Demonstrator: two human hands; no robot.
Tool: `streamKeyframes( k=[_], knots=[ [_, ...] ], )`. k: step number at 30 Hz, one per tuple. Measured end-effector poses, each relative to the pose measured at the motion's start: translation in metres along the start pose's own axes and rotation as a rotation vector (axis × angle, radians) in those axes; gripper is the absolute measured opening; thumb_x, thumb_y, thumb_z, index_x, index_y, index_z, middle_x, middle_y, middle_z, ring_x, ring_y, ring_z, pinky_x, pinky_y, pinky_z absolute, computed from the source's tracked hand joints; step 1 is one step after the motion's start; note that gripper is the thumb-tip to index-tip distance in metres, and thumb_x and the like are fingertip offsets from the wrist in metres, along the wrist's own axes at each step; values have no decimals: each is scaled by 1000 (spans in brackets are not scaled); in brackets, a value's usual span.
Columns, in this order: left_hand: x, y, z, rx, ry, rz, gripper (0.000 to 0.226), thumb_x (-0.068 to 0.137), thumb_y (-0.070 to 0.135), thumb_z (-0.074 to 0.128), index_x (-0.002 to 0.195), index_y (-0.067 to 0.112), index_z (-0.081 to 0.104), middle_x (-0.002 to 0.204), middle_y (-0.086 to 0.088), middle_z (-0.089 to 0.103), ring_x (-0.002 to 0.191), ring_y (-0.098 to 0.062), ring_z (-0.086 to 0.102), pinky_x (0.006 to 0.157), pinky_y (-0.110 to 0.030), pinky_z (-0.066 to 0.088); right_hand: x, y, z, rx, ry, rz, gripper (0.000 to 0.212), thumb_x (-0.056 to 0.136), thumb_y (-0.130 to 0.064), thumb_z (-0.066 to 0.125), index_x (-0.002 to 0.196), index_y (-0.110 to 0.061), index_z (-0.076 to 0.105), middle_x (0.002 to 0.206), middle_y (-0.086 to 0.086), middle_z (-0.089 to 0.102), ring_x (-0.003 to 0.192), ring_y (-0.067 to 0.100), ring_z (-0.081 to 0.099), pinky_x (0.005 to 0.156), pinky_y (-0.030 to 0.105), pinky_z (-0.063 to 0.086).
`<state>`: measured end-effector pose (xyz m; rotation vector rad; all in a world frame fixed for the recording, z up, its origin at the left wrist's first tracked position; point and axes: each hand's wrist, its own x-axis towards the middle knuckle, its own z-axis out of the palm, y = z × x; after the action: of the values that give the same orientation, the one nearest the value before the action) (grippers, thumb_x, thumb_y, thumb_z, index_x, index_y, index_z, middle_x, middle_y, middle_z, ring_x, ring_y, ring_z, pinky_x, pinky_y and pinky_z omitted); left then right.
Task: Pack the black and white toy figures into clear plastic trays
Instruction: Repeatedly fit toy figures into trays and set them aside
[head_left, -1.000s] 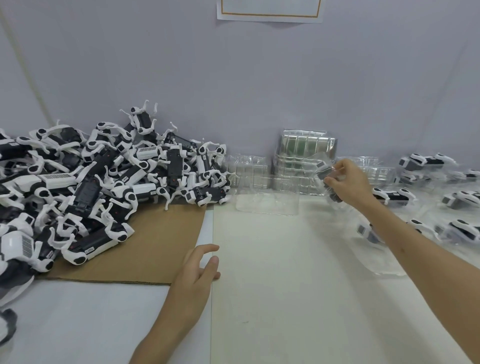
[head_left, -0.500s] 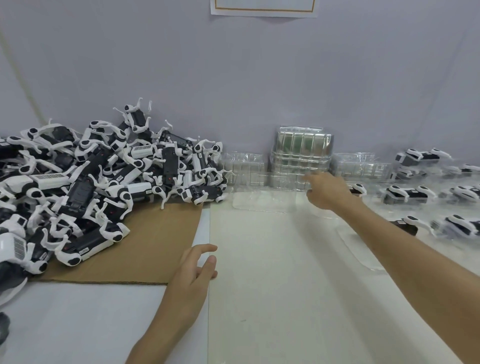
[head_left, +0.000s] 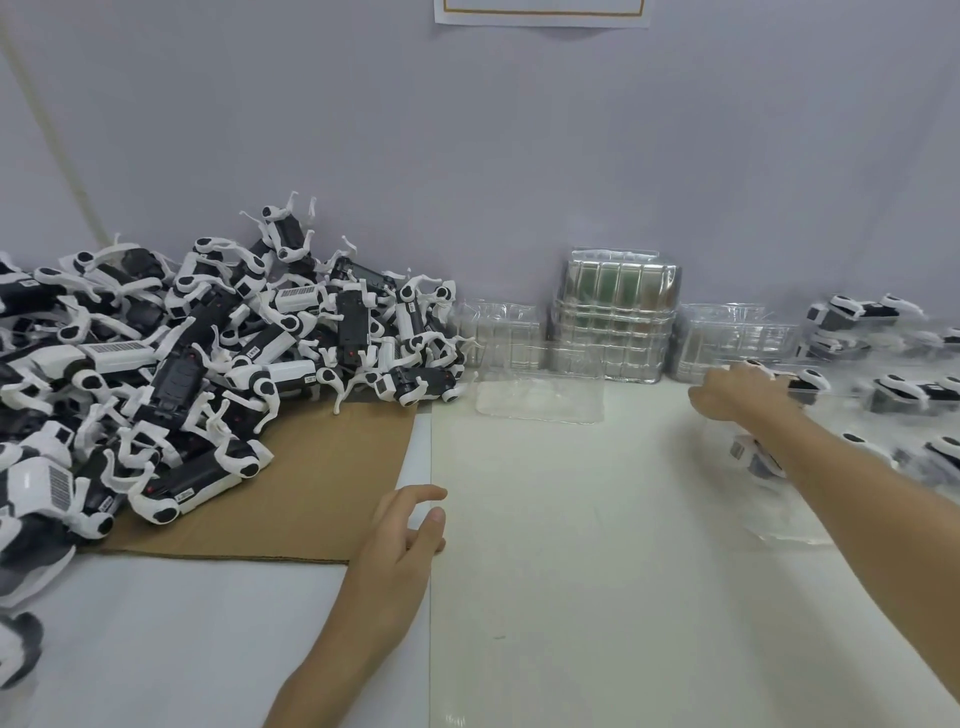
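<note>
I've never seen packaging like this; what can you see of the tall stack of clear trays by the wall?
The tall stack of clear trays looks like thin, glossy moulded plastic, nested one on another. Upright ribs divide each into side-by-side compartments; the top one shows a greenish tint. It stands on the white table against the grey wall, between lower tray piles. A single clear tray lies flat just in front. The right hand lies further right, not touching.
</note>
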<state>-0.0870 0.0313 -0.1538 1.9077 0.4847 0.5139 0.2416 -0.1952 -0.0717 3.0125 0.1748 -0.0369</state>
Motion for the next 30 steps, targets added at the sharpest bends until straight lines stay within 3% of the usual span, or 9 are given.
streamKeyframes(
  k=[5,8,10,12,14,16,19,24,30],
  knots=[
    [0,-1,1,8,-3,4,18,103,32,44,109,42,57,117,24,51,90,2,65,75,-16,40,-1,-5,-7,121,58,-1,46,99,-26,39,142,-11,47,149,15,44,136,35,42,110,49,30],
    [0,-1,1,8,-1,3,18,103,32,43,110,42,57,117,23,51,89,2,65,76,-18,40,-11,-14,-11,189,178,-171,41,100,-27,43,137,-11,52,143,16,49,128,36,48,104,49,41],
    [0,-1,0,-1,0,4,18,103,32,44,110,41,57,117,22,51,89,1,66,79,-19,42,-26,-22,-10,259,225,-324,43,100,-25,48,141,-12,50,147,13,46,131,34,46,106,46,40],
    [0,-1,-1,-3,-7,8,18,103,32,43,110,41,57,117,22,50,89,1,66,81,-20,44,-49,-31,-1,494,206,-501,52,99,-24,56,149,-17,42,154,6,40,139,26,39,111,41,32],
    [0,0,-1,12,-11,13,18,103,32,43,110,41,57,117,24,50,90,1,65,77,-17,41,-77,-37,13,900,45,-603,56,99,-27,59,150,-28,38,152,-10,39,139,9,38,111,34,32],
    [0,-1,0,32,-16,13,18,104,32,42,110,40,57,117,24,49,91,1,64,72,-13,38,-97,-38,27,1263,-179,-580,58,98,-32,58,151,-36,34,150,-23,36,135,-4,36,109,28,30],
    [-1,0,-1,29,-12,8,18,104,32,42,111,39,57,117,22,49,92,0,65,72,-13,39,-91,-30,45,1522,-174,-406,59,101,-30,53,154,-28,29,155,-18,31,135,1,35,116,31,31],
    [0,0,0,36,-14,16,18,104,32,43,109,41,57,118,24,50,91,3,64,69,-9,38,-49,-9,53,1592,-114,-163,59,102,-34,49,155,-23,27,161,-7,25,147,14,26,120,42,27],
    [1,-4,1,20,-3,20,18,103,31,44,110,40,58,118,22,51,90,3,65,74,-14,39,-22,-11,54,1546,-75,-118,57,105,-36,42,157,-20,25,163,-4,23,148,19,24,119,42,27]
  ],
)
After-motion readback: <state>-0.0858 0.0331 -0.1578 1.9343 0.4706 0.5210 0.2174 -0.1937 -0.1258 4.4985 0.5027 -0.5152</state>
